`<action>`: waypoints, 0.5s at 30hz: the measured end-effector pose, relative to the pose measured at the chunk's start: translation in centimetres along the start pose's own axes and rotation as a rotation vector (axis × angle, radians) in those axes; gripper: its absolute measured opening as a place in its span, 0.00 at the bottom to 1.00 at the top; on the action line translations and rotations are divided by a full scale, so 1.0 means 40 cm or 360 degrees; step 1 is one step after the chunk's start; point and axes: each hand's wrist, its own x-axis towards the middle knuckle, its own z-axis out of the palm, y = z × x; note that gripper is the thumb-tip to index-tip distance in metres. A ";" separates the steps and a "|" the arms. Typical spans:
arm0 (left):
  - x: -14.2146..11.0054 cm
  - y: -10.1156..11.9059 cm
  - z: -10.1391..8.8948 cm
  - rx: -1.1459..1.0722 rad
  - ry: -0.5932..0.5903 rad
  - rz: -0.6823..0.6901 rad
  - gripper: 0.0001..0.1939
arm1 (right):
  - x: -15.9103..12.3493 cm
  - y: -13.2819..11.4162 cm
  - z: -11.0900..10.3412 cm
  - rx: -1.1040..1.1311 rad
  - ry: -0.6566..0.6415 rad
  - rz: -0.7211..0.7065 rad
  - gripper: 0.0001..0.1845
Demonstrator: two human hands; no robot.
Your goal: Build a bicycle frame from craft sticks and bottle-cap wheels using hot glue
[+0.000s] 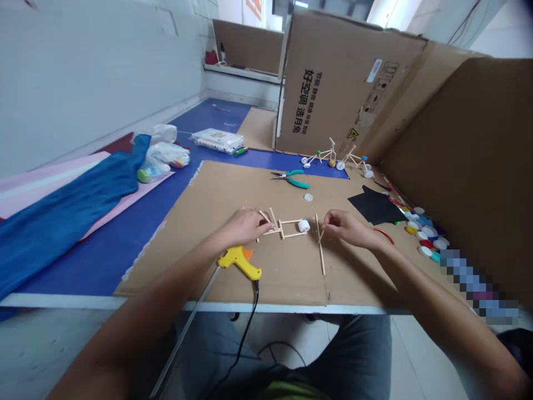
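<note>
A small frame of thin wooden sticks (287,228) with a white bottle cap (303,225) on its right end lies on a cardboard sheet (216,194). My left hand (244,226) is closed, its fingertips pinching the frame's left end. My right hand (345,226) is closed in a pinch on a short stick beside a long loose wooden stick (320,247). A yellow glue gun (240,261) lies just below my left hand, its black cable running off the front edge.
Green-handled pliers (293,178) and a loose white cap (308,197) lie farther back. Two stick models with cap wheels (333,156) stand by a big cardboard box (345,83). Black paper (375,206) and several coloured caps (427,236) sit right. Blue cloth (62,211) and bags (162,155) lie left.
</note>
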 end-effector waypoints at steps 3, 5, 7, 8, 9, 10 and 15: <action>-0.001 0.003 -0.002 0.0029 0.0017 -0.0017 0.19 | -0.002 -0.026 -0.027 0.0369 0.0141 -0.0042 0.13; -0.001 0.003 -0.002 0.0028 0.0013 -0.0010 0.19 | 0.009 -0.063 -0.033 0.0538 0.0258 -0.0108 0.14; -0.001 0.001 0.000 0.0037 0.0009 0.0003 0.19 | 0.029 -0.108 -0.025 0.0677 0.0308 -0.0202 0.15; -0.001 0.000 0.000 0.0040 0.0011 0.0009 0.19 | 0.042 -0.131 -0.017 0.0733 0.0306 -0.0253 0.15; 0.000 -0.001 0.001 0.0038 0.0015 0.0013 0.19 | 0.056 -0.153 -0.007 0.0783 0.0287 -0.0303 0.15; 0.000 -0.002 0.001 0.0033 0.0020 0.0010 0.19 | 0.072 -0.173 0.003 0.0816 0.0258 -0.0350 0.16; -0.003 0.001 -0.006 -0.0008 0.0018 -0.0024 0.19 | 0.146 -0.239 0.039 0.0855 0.0168 -0.0520 0.14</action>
